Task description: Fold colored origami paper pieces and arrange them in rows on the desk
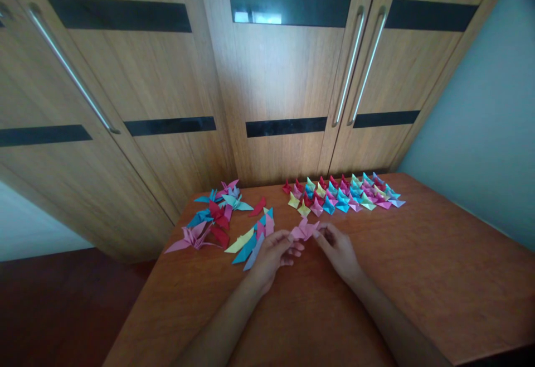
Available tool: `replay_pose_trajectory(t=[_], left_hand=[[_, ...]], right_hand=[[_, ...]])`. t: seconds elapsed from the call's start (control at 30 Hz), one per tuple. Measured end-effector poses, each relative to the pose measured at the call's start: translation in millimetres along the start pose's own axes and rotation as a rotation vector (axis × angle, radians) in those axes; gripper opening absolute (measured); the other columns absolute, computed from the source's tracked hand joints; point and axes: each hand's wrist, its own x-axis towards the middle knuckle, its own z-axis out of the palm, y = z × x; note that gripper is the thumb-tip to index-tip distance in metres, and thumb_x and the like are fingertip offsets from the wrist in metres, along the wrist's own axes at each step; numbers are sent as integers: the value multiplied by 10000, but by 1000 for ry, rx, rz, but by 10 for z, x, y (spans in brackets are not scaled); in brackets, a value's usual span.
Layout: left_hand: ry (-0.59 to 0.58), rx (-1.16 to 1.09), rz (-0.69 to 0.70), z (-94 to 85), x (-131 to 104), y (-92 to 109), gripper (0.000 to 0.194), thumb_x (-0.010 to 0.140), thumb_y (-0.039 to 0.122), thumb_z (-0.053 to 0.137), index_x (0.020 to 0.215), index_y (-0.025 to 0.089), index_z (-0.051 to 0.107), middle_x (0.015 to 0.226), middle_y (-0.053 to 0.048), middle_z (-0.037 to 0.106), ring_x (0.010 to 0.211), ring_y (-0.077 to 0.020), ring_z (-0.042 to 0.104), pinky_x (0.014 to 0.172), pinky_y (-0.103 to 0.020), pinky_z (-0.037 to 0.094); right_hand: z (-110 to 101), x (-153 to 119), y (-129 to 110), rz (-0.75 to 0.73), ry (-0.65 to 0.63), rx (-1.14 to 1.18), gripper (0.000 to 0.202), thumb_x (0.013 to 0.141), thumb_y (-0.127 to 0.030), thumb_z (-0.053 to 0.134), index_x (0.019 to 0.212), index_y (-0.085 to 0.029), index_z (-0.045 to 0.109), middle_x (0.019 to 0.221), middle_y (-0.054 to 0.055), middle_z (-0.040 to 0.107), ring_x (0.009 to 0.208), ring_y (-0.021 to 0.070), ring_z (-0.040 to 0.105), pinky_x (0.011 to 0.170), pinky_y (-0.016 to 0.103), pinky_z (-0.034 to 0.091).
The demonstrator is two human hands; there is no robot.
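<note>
A pink folded paper piece [305,230], pointed at its sides and top, is held just above the table between my two hands. My left hand [278,252] pinches its left tip between thumb and index finger, the other fingers curled loosely below. At its right tip, my right hand [337,249] grips with thumb and fingers. Just left of my left hand lie several flat folded paper strips [244,245] in yellow, blue, pink and lilac. Behind the pink piece stand rows of small folded paper figures [343,202] in red, yellow, blue, green and pink.
Several origami cranes [194,237] in pink, red and blue lie in a cluster at the table's left side. A red folded piece [259,207] lies between them and the rows. The brown wooden table [438,278] meets a wardrobe [284,77] with metal handles at the back.
</note>
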Motion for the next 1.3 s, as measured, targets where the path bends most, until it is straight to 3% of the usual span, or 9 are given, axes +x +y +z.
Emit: replay_pose_trajectory(t=[0.07,0.17,0.3,0.53,0.8,1.3], left_hand=[[-29,6,11,44,26,16,301,782,438,624,876,153,595,872,-76,698,716,-133,620,576,-201,415],[-55,44,28,95,83,37,314,787,445,607,896,150,593,877,-83,693,711,-137,617,573,-204,415],[32,186,90,98,175,-17,264,806,381,563,929,149,590,824,-70,682,667,-131,603,535,-197,398],[57,358,172,3,221,-215,219,805,342,533,877,153,618,754,-50,673,635,-136,594,519,-208,399],[42,401,214,25,149,-223,199,816,317,536,866,152,636,724,-48,673,632,-140,593,563,-224,414],[27,464,246,42,120,-228,166,819,277,534,847,171,659,721,-34,675,643,-151,599,617,-236,419]], right_hand=[[15,-4,10,-24,-18,-123,305,846,-468,519,743,-186,575,630,-11,553,567,120,479,539,222,350],[-2,10,84,-54,57,-304,351,861,-463,471,659,-184,540,566,-16,531,525,116,473,521,220,328],[-77,43,180,-33,155,-574,323,866,-425,452,705,-176,581,618,9,598,547,122,530,540,221,322],[-54,123,92,68,33,-1026,252,913,-367,417,877,-210,611,815,43,670,640,145,608,527,219,284],[6,176,55,107,2,-1046,266,933,-374,401,923,-209,608,849,55,670,710,151,626,553,221,314],[9,171,46,126,-23,-1079,266,921,-387,408,876,-206,598,777,52,670,650,161,626,537,222,306]])
